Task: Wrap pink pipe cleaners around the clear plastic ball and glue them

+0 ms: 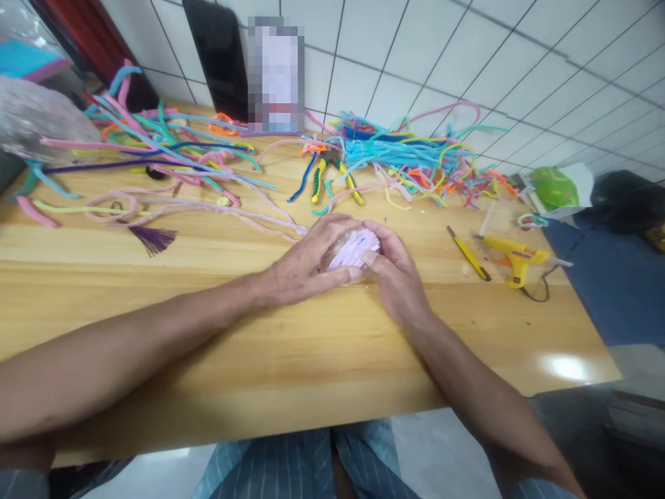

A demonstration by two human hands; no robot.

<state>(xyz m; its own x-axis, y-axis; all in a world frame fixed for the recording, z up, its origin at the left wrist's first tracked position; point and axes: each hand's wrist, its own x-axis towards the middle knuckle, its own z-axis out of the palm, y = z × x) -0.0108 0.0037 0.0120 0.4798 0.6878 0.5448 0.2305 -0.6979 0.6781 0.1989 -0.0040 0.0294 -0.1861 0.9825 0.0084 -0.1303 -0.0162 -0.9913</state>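
A small rounded piece (355, 249), pale lilac on top with a clear or whitish edge, is held between both hands over the middle of the wooden table (312, 360). My left hand (312, 267) wraps its left side, thumb along the near edge. My right hand (397, 270) curls round the right side, with its thumb pressing on the lilac surface. The undersides of the fingers are hidden. Pale pink fuzzy stems (260, 208) run from the left up to my left hand.
Green-yellow pliers (335, 177) lie beyond the hands, beside a heap of coloured fuzzy stems (400, 152). At the right are a yellow cutter (467, 254) and a yellow glue gun (517, 260). A purple tassel (153, 238) and plastic bag (41, 121) are at the left.
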